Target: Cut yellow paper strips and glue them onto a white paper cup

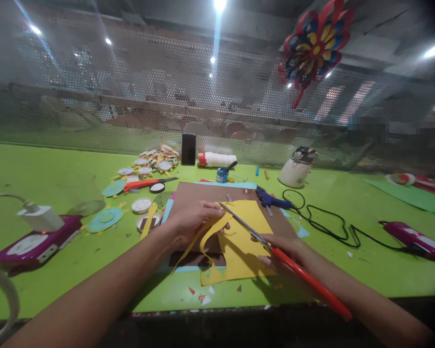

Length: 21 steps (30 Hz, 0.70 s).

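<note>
Head view: the left hand point(194, 221) pinches a yellow strip point(219, 225), the right hand point(288, 245) closed round red-handled scissors point(297, 268) above yellow paper point(241, 252).

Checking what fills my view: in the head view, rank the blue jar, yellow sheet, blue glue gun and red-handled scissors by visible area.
1. Yellow sheet
2. Red-handled scissors
3. Blue glue gun
4. Blue jar

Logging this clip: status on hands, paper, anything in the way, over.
Left hand holding yellow strip; right hand on scissors. Yellow sheet over brown paper. Blades near left fingers; glue gun just beyond.
</note>
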Each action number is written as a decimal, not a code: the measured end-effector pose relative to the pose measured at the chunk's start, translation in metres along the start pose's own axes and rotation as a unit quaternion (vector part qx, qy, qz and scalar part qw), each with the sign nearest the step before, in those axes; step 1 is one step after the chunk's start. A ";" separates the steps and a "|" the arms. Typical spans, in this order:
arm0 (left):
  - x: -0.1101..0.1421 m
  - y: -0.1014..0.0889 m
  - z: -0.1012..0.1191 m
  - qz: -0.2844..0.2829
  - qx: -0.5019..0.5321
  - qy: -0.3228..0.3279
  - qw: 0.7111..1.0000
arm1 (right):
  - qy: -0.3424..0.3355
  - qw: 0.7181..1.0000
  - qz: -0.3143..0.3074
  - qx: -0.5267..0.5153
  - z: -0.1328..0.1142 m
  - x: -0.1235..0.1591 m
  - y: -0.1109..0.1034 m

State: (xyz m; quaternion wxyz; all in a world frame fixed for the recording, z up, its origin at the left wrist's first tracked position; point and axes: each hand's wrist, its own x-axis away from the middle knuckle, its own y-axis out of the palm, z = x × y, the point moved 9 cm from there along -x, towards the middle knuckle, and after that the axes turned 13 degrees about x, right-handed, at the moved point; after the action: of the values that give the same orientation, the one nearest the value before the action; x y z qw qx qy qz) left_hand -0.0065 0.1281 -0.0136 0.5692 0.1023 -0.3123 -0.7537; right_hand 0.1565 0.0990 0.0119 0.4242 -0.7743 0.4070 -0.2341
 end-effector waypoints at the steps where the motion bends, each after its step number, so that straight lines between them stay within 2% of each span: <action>1: 0.000 0.000 0.000 -0.003 -0.001 0.002 1.000 | 0.004 1.000 0.005 -0.003 0.002 0.000 -0.001; 5: -0.001 0.000 0.003 -0.003 -0.011 0.018 1.000 | 0.026 0.999 0.025 -0.003 0.010 0.000 -0.007; 10: -0.001 -0.011 0.023 0.053 -0.009 0.092 0.994 | 0.081 0.995 0.051 0.007 0.019 0.011 -0.019; 13: 0.002 -0.019 0.039 0.081 0.006 0.146 0.986 | 0.083 0.995 0.058 -0.009 0.014 0.022 -0.024; 16: 0.007 -0.030 0.055 0.121 0.021 0.197 0.973 | 0.073 0.995 0.038 -0.051 0.007 0.034 -0.022; 19: 0.011 -0.042 0.070 0.157 0.029 0.243 0.957 | 0.111 0.987 0.033 -0.115 0.007 0.047 -0.017; 21: 0.015 -0.048 0.080 0.175 0.035 0.274 0.945 | 0.125 0.979 0.009 -0.162 -0.001 0.052 -0.009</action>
State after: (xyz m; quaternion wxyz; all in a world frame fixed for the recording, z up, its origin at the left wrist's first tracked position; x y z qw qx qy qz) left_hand -0.0904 0.1497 0.0243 0.7516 0.2681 -0.1837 -0.5740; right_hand 0.1889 0.0579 0.0206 0.2411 -0.7937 0.4962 -0.2563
